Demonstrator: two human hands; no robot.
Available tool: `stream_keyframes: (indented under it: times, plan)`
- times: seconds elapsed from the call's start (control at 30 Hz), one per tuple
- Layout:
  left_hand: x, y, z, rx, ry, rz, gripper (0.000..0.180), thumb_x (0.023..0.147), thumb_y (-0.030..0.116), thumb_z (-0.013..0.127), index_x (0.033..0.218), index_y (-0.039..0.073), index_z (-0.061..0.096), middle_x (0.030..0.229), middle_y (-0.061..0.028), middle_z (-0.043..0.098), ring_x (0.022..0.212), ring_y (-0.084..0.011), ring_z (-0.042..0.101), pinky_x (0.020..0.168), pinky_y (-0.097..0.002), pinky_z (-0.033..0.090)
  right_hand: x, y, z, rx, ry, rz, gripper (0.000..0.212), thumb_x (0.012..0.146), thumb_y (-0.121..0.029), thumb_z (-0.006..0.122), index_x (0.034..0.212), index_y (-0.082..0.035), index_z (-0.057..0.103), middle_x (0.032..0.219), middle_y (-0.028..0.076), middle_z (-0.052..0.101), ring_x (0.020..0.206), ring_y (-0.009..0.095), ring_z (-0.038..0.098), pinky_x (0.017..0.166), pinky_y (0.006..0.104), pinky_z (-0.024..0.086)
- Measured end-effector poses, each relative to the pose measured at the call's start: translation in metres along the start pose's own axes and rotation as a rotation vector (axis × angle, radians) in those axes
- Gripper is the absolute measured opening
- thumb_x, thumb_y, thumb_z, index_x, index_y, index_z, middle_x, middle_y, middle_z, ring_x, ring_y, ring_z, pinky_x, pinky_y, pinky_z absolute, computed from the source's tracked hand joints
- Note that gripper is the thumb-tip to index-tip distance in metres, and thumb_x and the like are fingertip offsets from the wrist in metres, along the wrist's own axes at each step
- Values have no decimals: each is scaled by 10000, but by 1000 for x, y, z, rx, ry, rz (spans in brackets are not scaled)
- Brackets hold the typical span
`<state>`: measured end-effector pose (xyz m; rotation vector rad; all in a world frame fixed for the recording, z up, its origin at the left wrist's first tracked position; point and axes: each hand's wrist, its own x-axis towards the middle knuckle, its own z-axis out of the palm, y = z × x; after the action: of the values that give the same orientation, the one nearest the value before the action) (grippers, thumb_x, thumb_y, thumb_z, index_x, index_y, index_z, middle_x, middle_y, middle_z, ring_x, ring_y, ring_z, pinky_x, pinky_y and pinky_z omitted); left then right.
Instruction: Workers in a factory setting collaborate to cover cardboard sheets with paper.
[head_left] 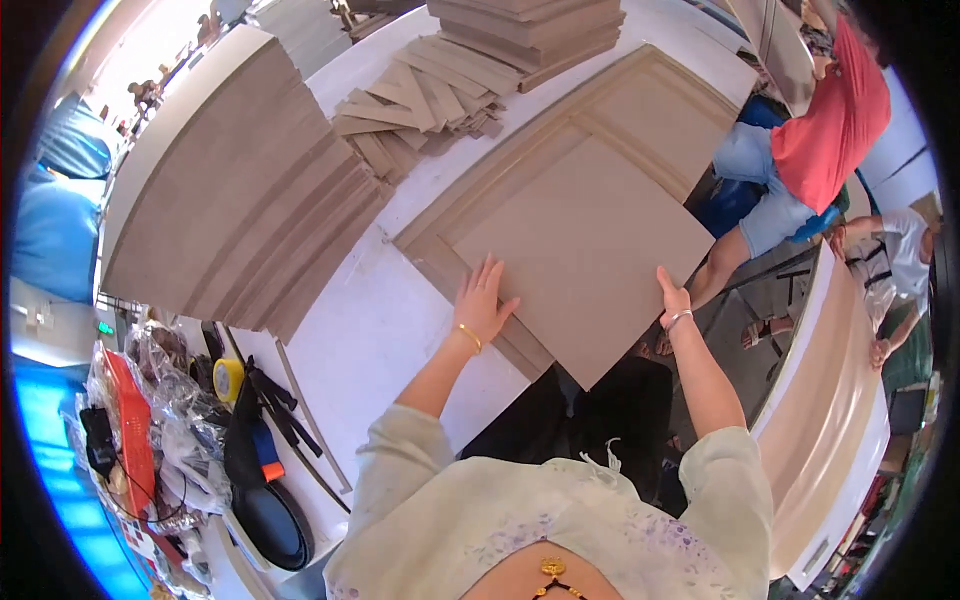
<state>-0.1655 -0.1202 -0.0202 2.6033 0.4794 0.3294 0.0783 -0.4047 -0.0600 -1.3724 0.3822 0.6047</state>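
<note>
The square cardboard panel (600,240) lies between the person's two hands, on top of a larger recessed cardboard board (665,105) that rests on the white table (340,385); the left hand (484,310) is spread loosely across the panel's left edge, fingertips and thumb on its face without gripping, while the right hand (676,298) grasps the near right edge, thumb on top and the other fingers hidden, probably underneath. Clear plastic bags (190,450) are heaped at the lower left beside a red-orange strip (130,420), their contents too jumbled to tell, and near them sit a yellow tape roll (228,380) and a black oval tray (272,525) with its dark hollow facing up. The panel is turned like a diamond, one corner pointing toward the person and jutting past the table's near edge, its sides about equal so that neither axis is longer, whereas the board beneath runs lengthwise from near left to far right, toward a stack of cardboard (530,40) and loose cardboard strips (420,95) on its left
</note>
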Motion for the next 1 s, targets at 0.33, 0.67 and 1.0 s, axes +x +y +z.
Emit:
stream_keyframes:
  times: [0.33, 0.67, 1.0]
  plan:
    - [34, -24, -3, 186, 31, -45, 627, 787, 356, 590, 1296, 93, 338, 1404, -61, 320, 1288, -231, 308, 1061, -448, 181, 49, 1, 41, -7, 102, 26, 628, 737, -274, 723, 1220, 21, 450, 1226, 116, 495, 1109, 264, 481, 913, 410, 403]
    - [72, -92, -40, 165, 45, 155, 567, 778, 273, 606, 1268, 101, 377, 1321, -53, 433, 1238, -217, 380, 1053, -407, 224, 51, 2, 32, 261, -247, 11, 1006, 701, -641, 590, 1400, -77, 138, 1423, 93, 226, 1272, 268, 284, 1012, 454, 287]
    - [76, -121, -47, -32, 60, 224, 517, 790, 233, 585, 1250, 91, 397, 1249, -60, 491, 1184, -216, 434, 1038, -408, 252, 65, -106, 261, -1035, -19, -1300, 432, 763, -306, 656, 1105, -70, 538, 1055, 92, 577, 1009, 222, 547, 870, 345, 423]
